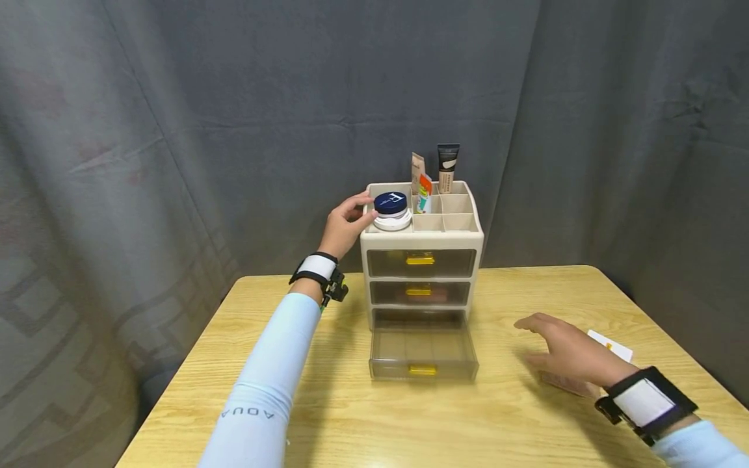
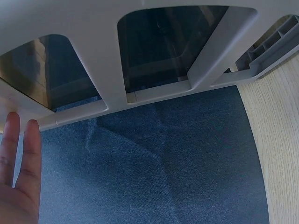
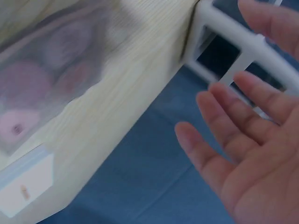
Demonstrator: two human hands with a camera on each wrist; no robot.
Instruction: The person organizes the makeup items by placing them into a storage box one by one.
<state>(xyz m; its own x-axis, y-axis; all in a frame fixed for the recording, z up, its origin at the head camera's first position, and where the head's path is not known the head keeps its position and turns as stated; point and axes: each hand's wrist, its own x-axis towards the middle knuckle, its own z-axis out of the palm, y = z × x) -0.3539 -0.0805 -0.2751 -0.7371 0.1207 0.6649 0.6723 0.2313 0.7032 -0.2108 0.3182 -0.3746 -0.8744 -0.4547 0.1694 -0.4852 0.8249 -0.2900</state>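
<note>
A cream desktop organizer [image 1: 422, 242] with smoky drawers stands on the table. Its lowest drawer [image 1: 424, 354] is pulled out. At the organizer's top left corner, my left hand [image 1: 345, 227] has thumb and fingertip right at the edge of a round case with a navy lid [image 1: 390, 203]. That case sits on a white round case [image 1: 393, 221] in the large left compartment. In the left wrist view, two straight fingers [image 2: 31, 154] reach to the organizer's side. My right hand [image 1: 570, 351] hovers over the table at the right, fingers spread and holding nothing.
Upright in the small compartments stand a black-and-beige tube [image 1: 447, 169], a beige tube [image 1: 417, 170] and a small colourful packet [image 1: 424, 195]. Under my right hand lies a see-through pouch [image 3: 56, 70] with pinkish round things, near a white box [image 3: 28, 184]. Grey curtains [image 1: 304, 117] hang behind.
</note>
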